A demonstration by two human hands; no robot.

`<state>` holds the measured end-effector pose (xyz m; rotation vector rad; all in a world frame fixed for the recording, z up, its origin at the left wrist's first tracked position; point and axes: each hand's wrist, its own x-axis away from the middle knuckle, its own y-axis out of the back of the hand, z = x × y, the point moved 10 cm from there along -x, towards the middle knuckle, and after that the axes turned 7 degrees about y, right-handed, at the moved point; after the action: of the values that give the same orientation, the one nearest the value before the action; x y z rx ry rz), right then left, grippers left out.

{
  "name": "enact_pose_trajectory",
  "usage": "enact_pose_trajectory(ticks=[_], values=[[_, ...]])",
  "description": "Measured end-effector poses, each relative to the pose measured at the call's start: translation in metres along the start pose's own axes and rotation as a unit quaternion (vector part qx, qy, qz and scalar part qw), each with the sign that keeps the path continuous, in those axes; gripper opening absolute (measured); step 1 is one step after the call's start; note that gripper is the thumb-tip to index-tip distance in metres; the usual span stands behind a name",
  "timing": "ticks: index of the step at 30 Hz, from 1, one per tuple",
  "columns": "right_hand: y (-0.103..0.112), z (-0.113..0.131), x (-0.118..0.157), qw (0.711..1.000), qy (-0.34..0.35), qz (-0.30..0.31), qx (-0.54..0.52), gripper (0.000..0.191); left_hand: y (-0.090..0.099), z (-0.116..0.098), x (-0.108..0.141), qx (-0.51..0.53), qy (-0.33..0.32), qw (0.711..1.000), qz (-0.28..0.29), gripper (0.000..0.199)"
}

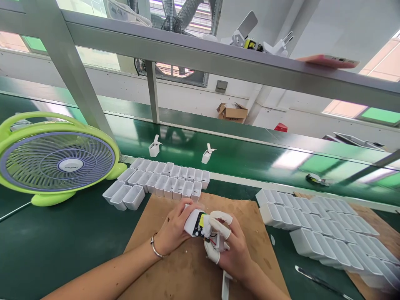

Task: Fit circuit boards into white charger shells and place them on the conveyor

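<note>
My left hand [173, 230], with a bracelet at the wrist, is closed round a white plastic housing [190, 223]. A circuit board with a yellow component [201, 220] shows at the housing's open end; how deep it sits inside I cannot tell. White finger cots cover fingertips of my right hand [236, 246], which grips the board's outer end and a white plastic part [220, 241] with thin wires by it. Both hands are over a brown cardboard sheet [165, 266]. Below my right hand another white piece [225, 286] lies partly hidden.
Rows of white plastic housings [134, 198] stand at the left, and more housings [308, 246] at the right. A green fan [59, 162] occupies the left side. Two white assemblies [206, 155] rest on the green belt behind. A pen-like tool [321, 282] lies front right; a metal shelf [200, 54] crosses above.
</note>
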<state>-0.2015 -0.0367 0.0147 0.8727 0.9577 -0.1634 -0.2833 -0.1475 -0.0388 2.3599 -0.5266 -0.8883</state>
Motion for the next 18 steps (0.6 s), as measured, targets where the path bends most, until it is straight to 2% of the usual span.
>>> enact_pose_trajectory(ticks=[5, 18], values=[[0.0003, 0.0006, 0.0002, 1.0, 0.008, 0.006, 0.007, 0.056, 0.0001, 0.0006, 0.0008, -0.012, -0.003, 1.0, -0.002, 0.051], [0.0007, 0.0041, -0.0001, 1.0, 0.016, 0.009, 0.013, 0.05, 0.0017, -0.0019, -0.0007, -0.009, -0.009, 1.0, -0.009, 0.045]])
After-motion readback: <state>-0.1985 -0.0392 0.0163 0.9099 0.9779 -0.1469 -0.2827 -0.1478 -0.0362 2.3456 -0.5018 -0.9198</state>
